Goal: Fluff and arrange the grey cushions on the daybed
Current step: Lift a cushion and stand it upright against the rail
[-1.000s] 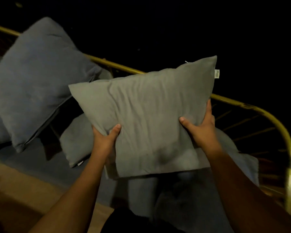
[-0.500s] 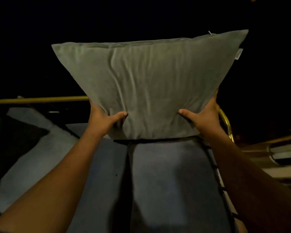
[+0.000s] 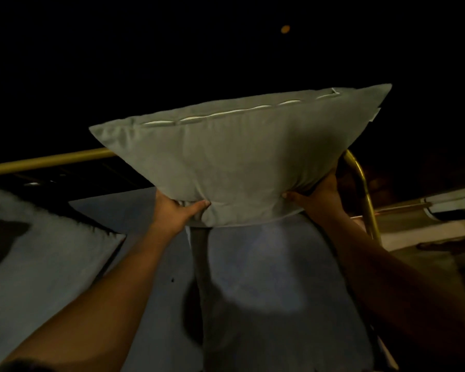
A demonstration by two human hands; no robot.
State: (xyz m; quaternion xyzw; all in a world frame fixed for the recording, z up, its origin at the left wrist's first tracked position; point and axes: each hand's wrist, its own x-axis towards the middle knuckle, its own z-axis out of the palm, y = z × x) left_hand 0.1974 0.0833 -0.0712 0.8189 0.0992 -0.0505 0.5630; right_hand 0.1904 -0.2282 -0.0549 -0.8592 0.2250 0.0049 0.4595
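A grey cushion (image 3: 239,159) hangs in the air above the daybed, its zip seam with white gaps facing up. My left hand (image 3: 179,209) pinches its lower left corner, and my right hand (image 3: 317,194) grips its lower right corner from underneath. A small white label sticks out at its upper right corner. Below it lies the blue-grey daybed mattress (image 3: 253,277). A second grey cushion (image 3: 46,261) rests on the left side of the bed, partly in shadow.
A brass rail (image 3: 49,161) runs along the back of the daybed and bends down at the right end (image 3: 365,200). Beyond it everything is dark. A pale floor strip (image 3: 419,232) shows at the right.
The cushion has tipped forward, so its top seam now faces up. My view has swung away from the cushions at the left to the right end of the bed.
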